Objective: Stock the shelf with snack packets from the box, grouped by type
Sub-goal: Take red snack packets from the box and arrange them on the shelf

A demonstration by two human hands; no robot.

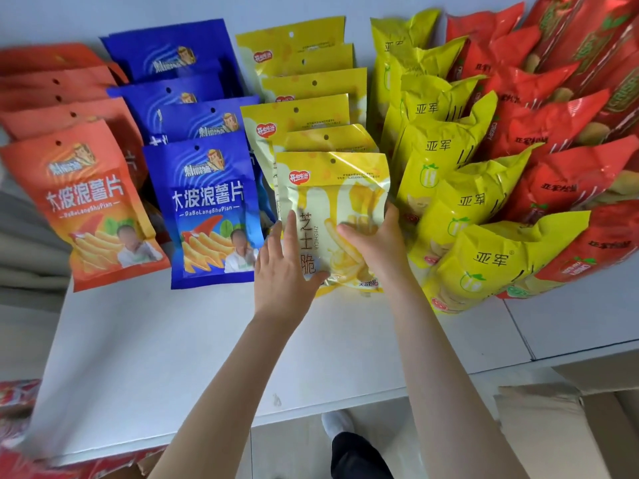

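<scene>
A pale yellow cheese-stick packet (pixel 340 191) stands at the front of the middle row on the white shelf (pixel 193 344). My left hand (pixel 285 267) lies flat against its lower left side, fingers apart. My right hand (pixel 375 245) presses on its lower right front, fingers spread over the picture. Behind it stand several more of the same yellow packets (pixel 304 81). The packet's bottom edge is partly hidden by my hands.
Rows run back from the shelf front: orange packets (pixel 93 202) at far left, blue packets (pixel 214 209), bright yellow bags (pixel 484 264) and red bags (pixel 574 188) at right. A cardboard box (pixel 567 433) sits low right. Red packets (pixel 20 409) show low left.
</scene>
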